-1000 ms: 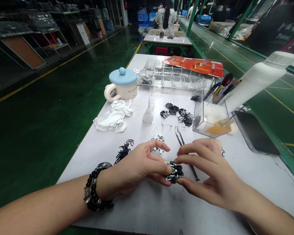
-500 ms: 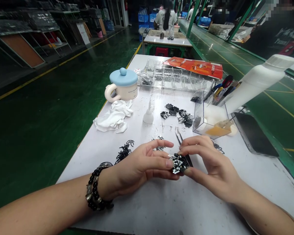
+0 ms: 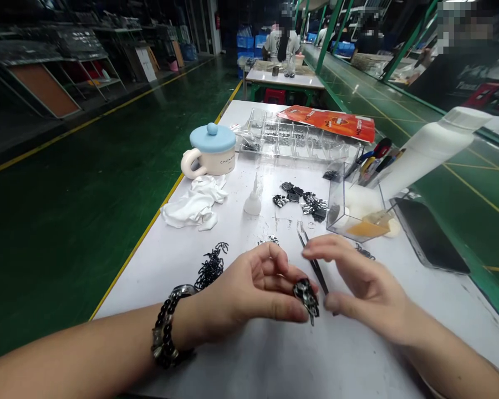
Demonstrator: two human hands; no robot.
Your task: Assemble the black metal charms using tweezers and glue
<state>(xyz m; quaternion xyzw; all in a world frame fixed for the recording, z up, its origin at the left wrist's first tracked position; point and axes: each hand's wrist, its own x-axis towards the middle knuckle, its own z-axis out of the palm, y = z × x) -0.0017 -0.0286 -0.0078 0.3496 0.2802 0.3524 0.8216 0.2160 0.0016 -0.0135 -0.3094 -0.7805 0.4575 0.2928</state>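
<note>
A small black-and-silver part (image 3: 306, 297) is held between the thumb and fingers of my left hand (image 3: 255, 288), tilted so that one thin end points down. My right hand (image 3: 363, 282) is just to the right of it, thumb and fingers apart, with nothing visible in its grasp. Black tweezers (image 3: 316, 266) lie on the table, partly behind my right hand's fingers; whether those fingers touch them I cannot tell. Beyond my left hand is a pile of small black hooked pieces (image 3: 210, 269). Small silver pieces (image 3: 270, 240) show just past my left fingers.
Several black-and-silver parts (image 3: 314, 206) lie mid-table near a small clear squeeze bottle (image 3: 253, 204). A white cloth (image 3: 195, 205) and lidded mug (image 3: 216, 160) stand left. To the right are a clear box (image 3: 336, 221), white bottle (image 3: 432, 149) and phone (image 3: 432, 235). A compartment tray (image 3: 283, 147) sits behind.
My right hand has let go of the part, which both hands held before. The part has turned and moved slightly lower in my left hand. The head view has shifted slightly.
</note>
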